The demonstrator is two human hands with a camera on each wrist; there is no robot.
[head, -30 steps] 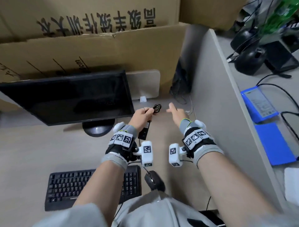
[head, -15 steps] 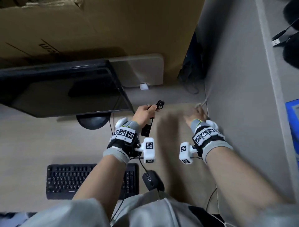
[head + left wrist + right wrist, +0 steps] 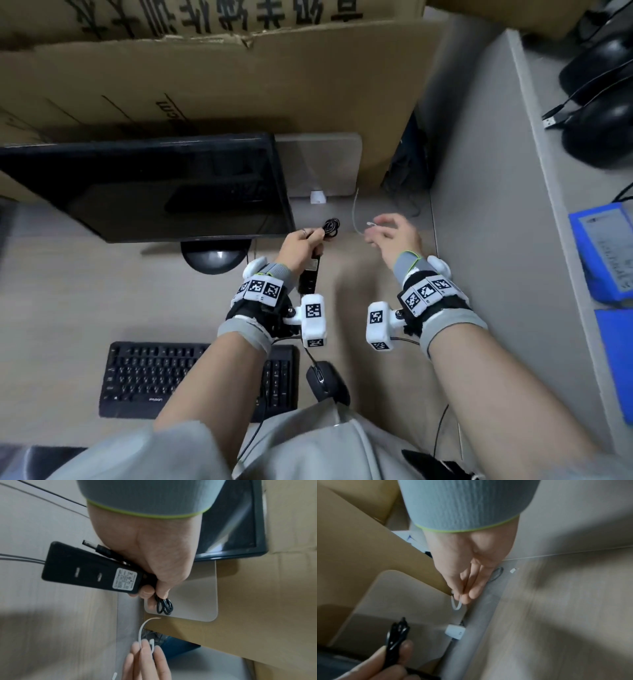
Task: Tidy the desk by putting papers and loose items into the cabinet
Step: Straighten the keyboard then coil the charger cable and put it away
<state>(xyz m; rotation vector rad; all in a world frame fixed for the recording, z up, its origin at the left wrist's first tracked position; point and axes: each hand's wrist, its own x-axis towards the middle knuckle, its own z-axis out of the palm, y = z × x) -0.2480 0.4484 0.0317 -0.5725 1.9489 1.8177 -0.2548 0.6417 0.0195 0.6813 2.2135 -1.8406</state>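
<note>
The black power adapter (image 3: 89, 572) sits in the left hand (image 3: 301, 246), fingers curled round its body and its bundled black cord (image 3: 164, 606), so that grip is clamped on it, lifted off the tabletop (image 3: 85, 301). The right hand (image 3: 394, 236) pinches a thin white cable (image 3: 356, 216) between its fingertips (image 3: 465, 595); the cable's free end curves up toward the back of the tabletop. A small white plug block (image 3: 455, 632) lies on the surface near the back edge, not yet gathered.

As a judgement, the tidying is at an early to middle stage: two loose items are in hand, none is stowed, and no cabinet shows in any view. No papers can be seen on this tabletop either.

The tabletop is pale wood-grain. On it stand a dark monitor (image 3: 147, 188), a black keyboard (image 3: 144, 377) and a black mouse (image 3: 325, 380). Cardboard boxes (image 3: 219, 82) are stacked behind, and a grey partition (image 3: 486, 192) closes the right side, with blue folders (image 3: 606, 253) on the neighbouring desk.
</note>
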